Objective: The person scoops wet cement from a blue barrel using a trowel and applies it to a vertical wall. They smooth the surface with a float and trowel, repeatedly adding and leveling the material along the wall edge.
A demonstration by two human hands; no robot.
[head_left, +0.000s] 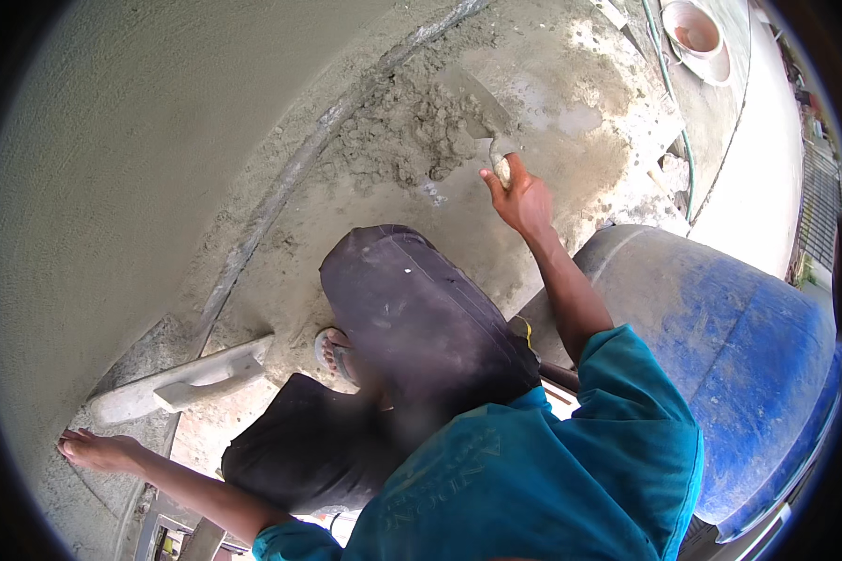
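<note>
My right hand (522,198) grips the pale handle of a trowel (488,110). Its blade sits at the right side of a heap of wet grey mortar (407,126) on the floor. Low on the left, my left hand (95,451) rests against the base of the plastered wall (140,178), fingers apart and holding nothing I can see. Just above that hand lies a long plastering float (182,379), its handle facing up toward me, apart from my fingers.
A large blue barrel (748,346) stands close by my right arm. Beyond it run a green hose (685,140) and a round reddish bowl (697,33). A straight strip (253,234) edges the wall's foot. My sandalled foot (337,353) is beside it.
</note>
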